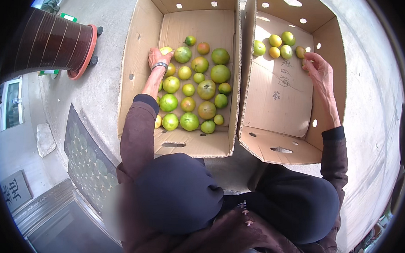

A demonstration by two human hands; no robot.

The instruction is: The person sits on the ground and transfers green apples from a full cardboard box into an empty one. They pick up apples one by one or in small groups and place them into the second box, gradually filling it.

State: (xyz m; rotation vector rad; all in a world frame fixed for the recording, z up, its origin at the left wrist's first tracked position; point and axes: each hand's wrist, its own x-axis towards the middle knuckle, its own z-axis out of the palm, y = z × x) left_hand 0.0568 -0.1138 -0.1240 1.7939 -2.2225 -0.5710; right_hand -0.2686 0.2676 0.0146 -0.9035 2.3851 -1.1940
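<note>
Two open cardboard boxes stand side by side before me, holding green and reddish tomatoes. In the left box (pixel 196 22), my left hand (pixel 158 57) has its fingers around a yellow-green tomato (pixel 166 50) near the left wall; the palm hides part of it. Several more tomatoes, such as a large green one (pixel 220 73), lie beside and below that hand. Over the right box (pixel 273 105), my right hand (pixel 320 68) pinches a small tomato (pixel 304 64), mostly covered by the fingers. Just above it is an orange-green tomato (pixel 300 51); several others lie further left.
A large dark brown glazed pot (pixel 48 42) stands on a wheeled reddish base (pixel 86 52) at the left. Below it are a pale stone (pixel 45 140) and a patterned mat (pixel 87 156). My knees (pixel 178 192) are close to the boxes' near walls. Handwriting marks the right box's floor.
</note>
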